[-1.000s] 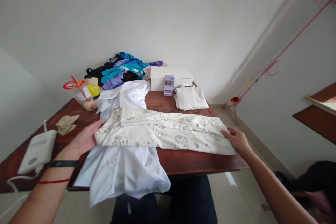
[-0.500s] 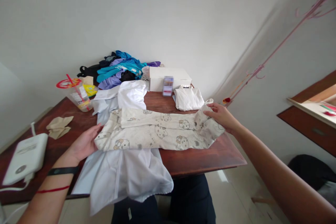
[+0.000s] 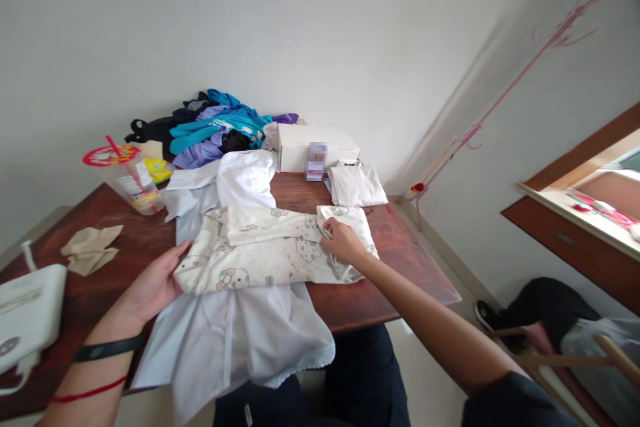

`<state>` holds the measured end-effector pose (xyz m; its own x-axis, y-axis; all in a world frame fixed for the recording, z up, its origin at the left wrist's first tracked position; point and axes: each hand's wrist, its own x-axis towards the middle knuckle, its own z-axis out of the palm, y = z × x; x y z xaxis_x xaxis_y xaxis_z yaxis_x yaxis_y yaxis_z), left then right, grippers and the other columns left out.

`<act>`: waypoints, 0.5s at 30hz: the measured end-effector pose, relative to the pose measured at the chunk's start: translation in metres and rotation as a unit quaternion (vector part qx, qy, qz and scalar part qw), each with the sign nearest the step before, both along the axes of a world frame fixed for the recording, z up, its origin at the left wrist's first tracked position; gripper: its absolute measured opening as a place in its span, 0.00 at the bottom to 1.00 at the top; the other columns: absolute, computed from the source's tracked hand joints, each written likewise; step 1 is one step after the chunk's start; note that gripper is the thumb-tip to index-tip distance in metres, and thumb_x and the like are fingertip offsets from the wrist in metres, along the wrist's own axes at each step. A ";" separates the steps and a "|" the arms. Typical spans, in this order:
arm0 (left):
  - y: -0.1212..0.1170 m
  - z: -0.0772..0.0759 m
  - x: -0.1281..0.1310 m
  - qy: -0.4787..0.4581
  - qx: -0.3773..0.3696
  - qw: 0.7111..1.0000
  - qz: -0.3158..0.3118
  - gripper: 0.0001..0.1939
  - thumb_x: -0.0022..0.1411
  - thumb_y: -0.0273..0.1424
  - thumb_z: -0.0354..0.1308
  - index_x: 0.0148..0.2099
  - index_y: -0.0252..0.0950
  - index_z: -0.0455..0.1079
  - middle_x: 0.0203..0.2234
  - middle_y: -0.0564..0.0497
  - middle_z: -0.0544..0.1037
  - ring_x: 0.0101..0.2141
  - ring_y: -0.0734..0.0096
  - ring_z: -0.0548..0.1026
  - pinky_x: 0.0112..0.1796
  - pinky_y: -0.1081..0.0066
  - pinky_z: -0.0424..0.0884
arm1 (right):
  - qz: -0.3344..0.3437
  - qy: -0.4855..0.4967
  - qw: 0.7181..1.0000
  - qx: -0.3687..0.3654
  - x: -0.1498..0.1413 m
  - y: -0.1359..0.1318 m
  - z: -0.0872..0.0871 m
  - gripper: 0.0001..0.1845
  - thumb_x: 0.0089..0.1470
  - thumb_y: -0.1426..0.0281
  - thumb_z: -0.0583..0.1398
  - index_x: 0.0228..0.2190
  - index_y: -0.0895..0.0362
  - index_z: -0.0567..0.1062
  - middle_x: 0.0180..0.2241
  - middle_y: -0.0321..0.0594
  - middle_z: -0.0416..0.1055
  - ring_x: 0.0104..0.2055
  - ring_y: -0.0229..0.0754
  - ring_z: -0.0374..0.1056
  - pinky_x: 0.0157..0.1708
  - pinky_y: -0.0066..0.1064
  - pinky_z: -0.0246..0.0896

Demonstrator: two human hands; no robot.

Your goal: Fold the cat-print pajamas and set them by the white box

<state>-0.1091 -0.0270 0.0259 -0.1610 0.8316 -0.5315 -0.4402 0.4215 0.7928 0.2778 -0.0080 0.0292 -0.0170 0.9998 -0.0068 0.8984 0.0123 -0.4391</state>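
Observation:
A cream cat-print garment (image 3: 260, 253) lies across the dark wooden table (image 3: 400, 253), its right end folded over toward the middle. My right hand (image 3: 340, 242) pinches that folded end and rests on the cloth. Flat on the garment's left edge lies my left hand (image 3: 153, 283), holding it down. Under the garment a white shirt (image 3: 240, 340) spreads out and hangs over the table's front edge.
A folded white garment (image 3: 356, 185) and a white box (image 3: 316, 145) sit at the back. A heap of blue, purple and black clothes (image 3: 210, 130) is back left, with a plastic cup (image 3: 125, 177), a tan cloth (image 3: 90, 250) and a white device (image 3: 25, 307) on the left.
My right hand lifted the garment's right end and carried it leftward, folding it over the middle. My left hand stayed on the left edge. The camera view shifted slightly right.

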 end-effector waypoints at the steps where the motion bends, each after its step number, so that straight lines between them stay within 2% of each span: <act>1: -0.001 0.000 0.000 -0.004 0.004 1.000 0.001 0.17 0.67 0.19 0.52 0.53 0.35 0.74 0.29 0.53 0.83 0.25 0.74 0.80 0.27 0.78 0.78 | 0.000 0.000 1.000 0.004 -0.003 -0.002 0.001 0.15 0.53 0.74 0.61 0.44 0.58 0.72 0.33 0.40 0.73 0.36 0.44 0.68 0.36 0.30 0.53; 6: -0.002 0.001 0.003 0.006 0.004 1.000 0.002 0.14 0.66 0.20 0.55 0.49 0.36 0.76 0.30 0.53 0.83 0.25 0.73 0.80 0.25 0.79 0.77 | 0.014 0.030 0.999 0.040 -0.013 -0.008 0.023 0.14 0.53 0.74 0.60 0.43 0.57 0.71 0.32 0.40 0.73 0.36 0.44 0.68 0.35 0.30 0.54; 8: 0.001 -0.003 0.003 0.014 0.011 1.000 -0.008 0.12 0.67 0.22 0.55 0.48 0.36 0.77 0.33 0.52 0.84 0.28 0.73 0.81 0.28 0.79 0.77 | 0.024 0.055 0.997 0.040 -0.020 -0.007 0.022 0.13 0.53 0.73 0.62 0.42 0.56 0.71 0.31 0.39 0.72 0.36 0.44 0.69 0.35 0.30 0.57; 10: 0.004 -0.009 0.003 0.026 0.030 0.999 -0.011 0.14 0.68 0.25 0.54 0.51 0.37 0.76 0.40 0.51 0.84 0.34 0.73 0.82 0.31 0.79 0.77 | 0.033 0.113 0.993 0.011 -0.029 -0.005 0.014 0.14 0.54 0.70 0.64 0.43 0.56 0.71 0.33 0.38 0.73 0.33 0.43 0.70 0.34 0.30 0.60; 13: 0.006 -0.014 -0.001 0.100 0.079 0.991 0.035 0.19 0.67 0.27 0.55 0.58 0.40 0.72 0.51 0.50 0.81 0.47 0.67 0.80 0.39 0.76 0.78 | 0.036 0.270 0.960 -0.063 -0.036 -0.006 -0.003 0.19 0.57 0.62 0.65 0.48 0.55 0.69 0.40 0.40 0.74 0.24 0.36 0.71 0.26 0.30 0.66; 15: 0.000 -0.007 0.001 0.221 0.150 0.961 0.069 0.22 0.64 0.29 0.58 0.61 0.40 0.70 0.59 0.48 0.76 0.57 0.61 0.75 0.52 0.68 0.74 | 0.036 0.374 0.924 -0.071 -0.029 -0.014 -0.006 0.18 0.60 0.59 0.63 0.48 0.54 0.69 0.42 0.40 0.74 0.24 0.36 0.73 0.24 0.30 0.69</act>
<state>-0.1079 -0.0266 0.0188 -0.4353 0.8914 -0.1261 -0.0677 0.1072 0.9919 0.2490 -0.0225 0.0235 -0.1368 0.9858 -0.0977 0.3415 -0.0457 -0.9388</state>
